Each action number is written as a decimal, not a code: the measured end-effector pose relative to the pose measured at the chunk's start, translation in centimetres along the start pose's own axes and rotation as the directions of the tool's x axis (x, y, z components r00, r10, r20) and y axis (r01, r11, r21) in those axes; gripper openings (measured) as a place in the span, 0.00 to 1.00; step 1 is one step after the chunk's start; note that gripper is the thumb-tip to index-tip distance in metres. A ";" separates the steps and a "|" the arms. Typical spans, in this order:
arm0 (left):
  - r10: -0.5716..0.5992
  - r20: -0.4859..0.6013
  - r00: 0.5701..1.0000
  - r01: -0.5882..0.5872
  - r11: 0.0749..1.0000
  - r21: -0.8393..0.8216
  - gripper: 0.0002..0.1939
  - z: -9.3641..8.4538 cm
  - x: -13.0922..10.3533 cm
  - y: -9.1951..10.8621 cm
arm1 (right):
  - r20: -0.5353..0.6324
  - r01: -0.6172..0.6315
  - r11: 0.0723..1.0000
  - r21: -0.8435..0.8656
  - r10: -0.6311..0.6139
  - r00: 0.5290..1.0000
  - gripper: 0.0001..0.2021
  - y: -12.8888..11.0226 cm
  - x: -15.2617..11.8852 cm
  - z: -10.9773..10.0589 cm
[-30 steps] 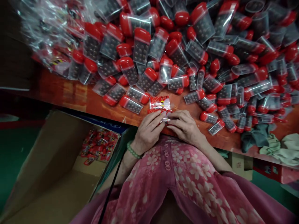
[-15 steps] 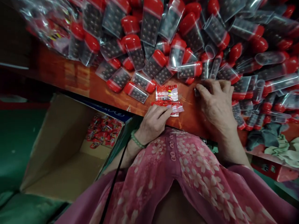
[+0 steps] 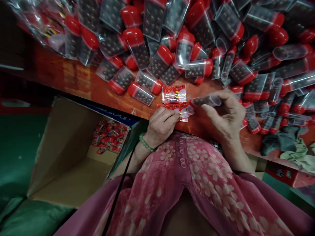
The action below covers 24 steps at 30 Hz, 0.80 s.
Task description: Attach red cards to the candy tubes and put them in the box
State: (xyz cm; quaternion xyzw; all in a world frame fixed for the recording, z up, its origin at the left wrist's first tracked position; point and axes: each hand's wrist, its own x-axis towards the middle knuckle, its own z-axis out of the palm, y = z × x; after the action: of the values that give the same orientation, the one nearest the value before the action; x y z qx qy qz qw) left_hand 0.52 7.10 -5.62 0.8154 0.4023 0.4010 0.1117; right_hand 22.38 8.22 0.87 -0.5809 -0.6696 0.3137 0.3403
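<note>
My left hand (image 3: 162, 124), a green bead bracelet at its wrist, is closed on a small red printed plastic pouch (image 3: 183, 115) at the table's front edge. In my right hand (image 3: 228, 109) is a small clear container of dark pellets (image 3: 205, 100), gripped at its clear end between thumb and fingers. It lies almost level, and its red capped end points left, close to the pouch's right end. Whether that end is inside the pouch I cannot tell. A second red printed pouch (image 3: 174, 93) lies flat just beyond my left fingers.
Many red-capped clear containers (image 3: 184, 49) are heaped across the back and right of the table (image 3: 81, 80). A clear bag (image 3: 49, 29) with red printed pieces lies at far left. Below left stands an open cardboard box (image 3: 59, 157) with red packets (image 3: 109, 136). Crumpled cloths (image 3: 278, 141) lie at right.
My right hand has lifted from the table beside the heap and turned, bringing the pellet container up to the pouch's right end. My left hand stays at the pouch, almost unmoved.
</note>
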 end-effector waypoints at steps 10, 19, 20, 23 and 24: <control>-0.058 0.265 0.963 0.091 0.990 -0.112 0.10 -2.5 0.8 0.1 | -0.045 0.101 0.994 -0.039 -0.102 0.994 0.16 2.2 -0.6 2.9; -0.145 0.027 0.989 0.147 0.985 -0.085 0.01 -2.8 0.8 0.5 | -0.086 0.126 0.989 -0.073 -0.132 0.987 0.16 2.1 -0.9 2.8; -0.114 -0.012 0.993 0.114 0.992 -0.046 0.01 -2.7 0.7 0.5 | -0.081 0.109 0.991 -0.072 -0.115 0.990 0.16 2.2 -0.9 2.8; -0.054 -0.117 0.992 0.054 0.999 -0.001 0.04 -2.7 0.5 0.4 | -0.074 0.075 0.994 -0.077 -0.081 0.994 0.15 2.3 -0.9 2.8; -0.061 -0.128 0.990 0.059 0.998 -0.018 0.04 -2.6 0.5 0.4 | -0.075 0.071 0.995 -0.074 -0.076 0.994 0.15 2.4 -1.0 2.9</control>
State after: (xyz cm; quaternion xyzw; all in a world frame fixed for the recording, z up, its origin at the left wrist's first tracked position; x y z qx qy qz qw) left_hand -1.06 6.85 -3.43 0.7746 0.4302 0.4519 0.1031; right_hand 21.47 7.51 -2.85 -0.5794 -0.6876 0.2541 0.3562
